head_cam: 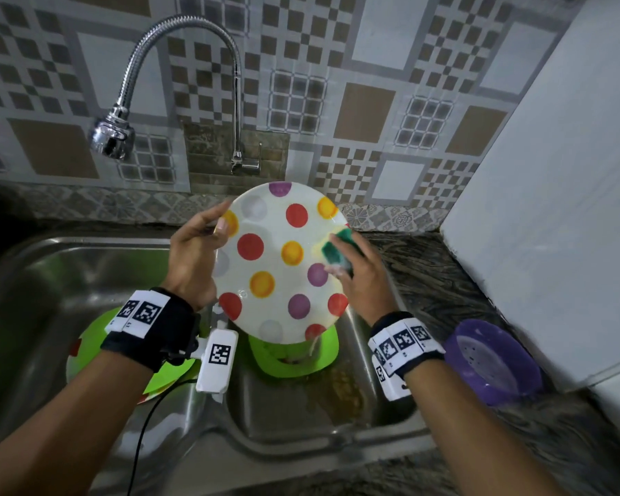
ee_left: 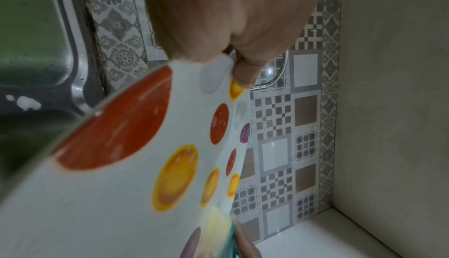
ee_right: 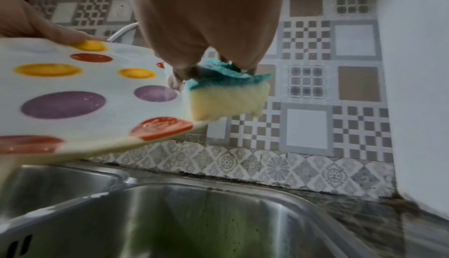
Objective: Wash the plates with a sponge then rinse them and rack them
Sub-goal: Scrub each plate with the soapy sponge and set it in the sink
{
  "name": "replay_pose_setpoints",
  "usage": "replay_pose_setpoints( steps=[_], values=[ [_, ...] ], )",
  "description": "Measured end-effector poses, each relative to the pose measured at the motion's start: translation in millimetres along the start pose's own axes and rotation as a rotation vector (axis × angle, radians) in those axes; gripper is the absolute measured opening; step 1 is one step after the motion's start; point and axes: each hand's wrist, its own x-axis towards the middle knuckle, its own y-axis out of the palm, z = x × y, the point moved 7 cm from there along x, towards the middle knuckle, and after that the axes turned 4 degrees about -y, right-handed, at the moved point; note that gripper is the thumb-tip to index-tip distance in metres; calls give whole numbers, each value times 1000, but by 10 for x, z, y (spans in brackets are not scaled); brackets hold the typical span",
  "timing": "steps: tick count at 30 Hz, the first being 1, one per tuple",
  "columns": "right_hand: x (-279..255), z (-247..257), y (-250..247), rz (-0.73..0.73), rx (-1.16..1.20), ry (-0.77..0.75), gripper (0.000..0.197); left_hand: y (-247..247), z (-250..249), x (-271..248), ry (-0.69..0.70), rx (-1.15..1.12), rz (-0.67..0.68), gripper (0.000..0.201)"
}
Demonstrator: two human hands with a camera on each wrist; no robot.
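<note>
- The left hand [head_cam: 194,252] is gripping the left rim of the polka-dot plate [head_cam: 276,263], with the thumb lying on the face and the fingers curled round behind it.
- The plate is being held tilted in the air above the steel sink [head_cam: 68,266], in front of the faucet [head_cam: 179,87], with its dotted face turned up toward the head camera.
- The right hand [head_cam: 358,281] is clamping the sponge [head_cam: 337,252] between thumb and fingers, with the green scouring side up and the yellow foam pressing on the right edge of the plate.
- Soapy liquid is dripping from the lower rim of the plate.
- Beneath the plate, green plates [head_cam: 294,356] are lying in the sink basins.
- To the right of the sink, a purple bowl [head_cam: 494,359] is sitting on the dark stone counter [head_cam: 437,266].
</note>
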Motion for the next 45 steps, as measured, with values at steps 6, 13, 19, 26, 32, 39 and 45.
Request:
replay_pose_setpoints(
  steps=[6,13,19,26,32,39,45],
  values=[
    [-327,-102,89,-6,-15,57,59,24,-12,1,49,-18,-118,29],
    [-667,339,369,45,90,34,65,54,216,30,70,-187,-291,30],
    [-494,416,373,20,39,-36,76,147,436,-34,88,-234,-267,37],
    [-420,361,131,94,219,-85,64,397,364,61,37,261,5,60],
    [-298,248,-77,134,335,-72,56,284,378,210,152,839,237,36],
    [-272,59,-24,187,401,19,53,125,516,327,402,1335,92,33],
    [-199,-231,-123,23,415,148,48,216,552,303,274,997,291,13]
  ],
)
